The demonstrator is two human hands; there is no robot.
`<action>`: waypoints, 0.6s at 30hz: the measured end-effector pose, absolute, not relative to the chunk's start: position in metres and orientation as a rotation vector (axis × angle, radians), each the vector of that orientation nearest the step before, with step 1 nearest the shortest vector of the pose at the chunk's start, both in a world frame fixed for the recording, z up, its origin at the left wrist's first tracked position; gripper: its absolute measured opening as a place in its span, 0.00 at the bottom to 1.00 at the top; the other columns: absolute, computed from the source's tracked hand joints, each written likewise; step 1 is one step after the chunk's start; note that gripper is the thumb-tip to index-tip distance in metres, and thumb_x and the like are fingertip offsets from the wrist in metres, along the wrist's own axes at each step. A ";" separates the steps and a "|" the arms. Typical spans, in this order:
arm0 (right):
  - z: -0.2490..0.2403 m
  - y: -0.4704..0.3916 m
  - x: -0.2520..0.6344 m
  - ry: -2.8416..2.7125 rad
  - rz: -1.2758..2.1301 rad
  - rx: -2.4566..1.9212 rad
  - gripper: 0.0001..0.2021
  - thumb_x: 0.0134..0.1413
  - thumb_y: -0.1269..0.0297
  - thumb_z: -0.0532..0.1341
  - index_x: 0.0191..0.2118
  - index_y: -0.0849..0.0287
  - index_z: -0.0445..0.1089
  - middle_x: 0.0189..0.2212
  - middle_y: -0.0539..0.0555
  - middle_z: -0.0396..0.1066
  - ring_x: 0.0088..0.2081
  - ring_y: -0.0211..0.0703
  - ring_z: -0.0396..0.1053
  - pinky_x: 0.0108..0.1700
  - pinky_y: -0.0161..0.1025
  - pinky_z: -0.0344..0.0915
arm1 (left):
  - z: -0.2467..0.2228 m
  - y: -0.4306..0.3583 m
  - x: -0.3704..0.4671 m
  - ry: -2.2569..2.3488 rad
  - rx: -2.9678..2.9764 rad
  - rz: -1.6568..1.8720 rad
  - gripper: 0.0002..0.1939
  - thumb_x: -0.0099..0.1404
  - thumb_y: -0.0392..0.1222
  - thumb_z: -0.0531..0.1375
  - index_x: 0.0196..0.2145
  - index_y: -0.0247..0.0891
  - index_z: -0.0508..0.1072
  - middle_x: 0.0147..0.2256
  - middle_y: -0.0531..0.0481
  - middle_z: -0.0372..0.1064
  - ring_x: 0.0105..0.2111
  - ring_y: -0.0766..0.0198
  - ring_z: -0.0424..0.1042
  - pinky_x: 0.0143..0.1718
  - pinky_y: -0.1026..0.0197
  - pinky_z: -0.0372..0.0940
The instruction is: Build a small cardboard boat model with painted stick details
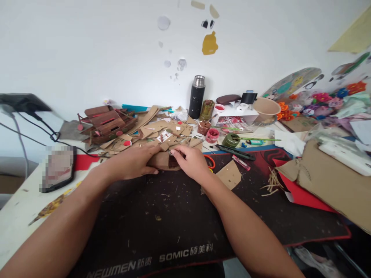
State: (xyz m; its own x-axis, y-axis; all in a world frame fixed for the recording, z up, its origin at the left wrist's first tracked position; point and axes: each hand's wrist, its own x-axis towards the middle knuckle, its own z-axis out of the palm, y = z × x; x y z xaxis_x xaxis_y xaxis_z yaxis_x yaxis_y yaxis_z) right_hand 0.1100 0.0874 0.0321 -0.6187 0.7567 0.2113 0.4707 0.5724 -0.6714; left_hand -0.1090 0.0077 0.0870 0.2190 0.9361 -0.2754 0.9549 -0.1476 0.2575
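Observation:
At the far edge of the dark desk mat, both hands are closed on a small folded cardboard piece [160, 160]. My left hand [139, 162] grips its left end, thumb in front and fingers over the top. The right end sits in my right hand [189, 159], with thumb and forefinger at its upper edge; a darker brown part shows there, partly hidden. Just right of that hand are the orange handles of scissors [212, 162], mostly covered. A flat cardboard offcut [230, 174] lies beside my right forearm.
Cardboard scraps [150, 129] are heaped behind the hands, beside a brown cardboard model [108, 123]. Paint jars [212, 135], a black thermos [197, 96] and a utility knife [236, 151] are to the right. A phone [59, 168] lies left; a large cardboard sheet [333, 181] lies right.

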 end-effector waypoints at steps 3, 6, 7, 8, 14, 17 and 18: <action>0.032 0.087 0.110 -2.326 0.790 -0.990 0.12 0.74 0.60 0.61 0.46 0.54 0.82 0.39 0.55 0.85 0.41 0.48 0.79 0.41 0.40 0.62 | 0.087 0.007 -0.112 1.712 2.134 -0.056 0.33 0.65 0.53 0.62 0.65 0.41 0.67 0.59 0.38 0.74 0.56 0.40 0.75 0.56 0.46 0.67; 0.032 0.087 0.110 -2.337 0.785 -1.009 0.12 0.74 0.59 0.61 0.46 0.54 0.82 0.39 0.54 0.85 0.41 0.48 0.79 0.41 0.40 0.62 | 0.086 0.007 -0.114 1.712 2.117 -0.052 0.36 0.64 0.50 0.61 0.68 0.41 0.64 0.60 0.37 0.73 0.56 0.41 0.76 0.55 0.47 0.68; 0.033 0.087 0.110 -2.337 0.785 -1.013 0.12 0.74 0.59 0.61 0.46 0.54 0.82 0.39 0.54 0.85 0.41 0.47 0.79 0.41 0.40 0.62 | 0.086 0.008 -0.115 1.732 2.098 -0.053 0.37 0.64 0.50 0.61 0.68 0.41 0.63 0.60 0.36 0.74 0.54 0.41 0.76 0.53 0.47 0.68; 0.033 0.087 0.110 -2.335 0.788 -1.013 0.12 0.74 0.59 0.61 0.46 0.54 0.82 0.39 0.54 0.84 0.41 0.47 0.79 0.41 0.40 0.62 | 0.086 0.008 -0.115 1.752 2.075 -0.058 0.37 0.64 0.51 0.60 0.68 0.40 0.63 0.58 0.36 0.75 0.53 0.41 0.77 0.51 0.47 0.69; 0.033 0.088 0.110 -2.300 0.818 -0.995 0.12 0.74 0.58 0.61 0.45 0.55 0.82 0.37 0.54 0.84 0.38 0.45 0.77 0.40 0.39 0.61 | 0.090 0.009 -0.114 1.768 1.990 -0.029 0.32 0.62 0.55 0.61 0.62 0.41 0.68 0.48 0.38 0.79 0.44 0.41 0.78 0.44 0.48 0.69; 0.033 0.088 0.109 -2.281 0.847 -1.007 0.12 0.74 0.57 0.61 0.46 0.54 0.82 0.36 0.53 0.83 0.37 0.45 0.76 0.39 0.39 0.61 | 0.088 0.009 -0.114 1.784 1.975 -0.024 0.34 0.58 0.57 0.65 0.60 0.43 0.70 0.48 0.39 0.79 0.43 0.40 0.78 0.43 0.48 0.69; 0.033 0.088 0.109 -2.272 0.859 -1.005 0.12 0.74 0.57 0.61 0.46 0.54 0.82 0.37 0.54 0.83 0.38 0.45 0.77 0.40 0.39 0.62 | 0.087 0.009 -0.115 1.793 1.978 -0.030 0.35 0.57 0.57 0.66 0.60 0.43 0.70 0.48 0.39 0.79 0.43 0.40 0.78 0.43 0.49 0.69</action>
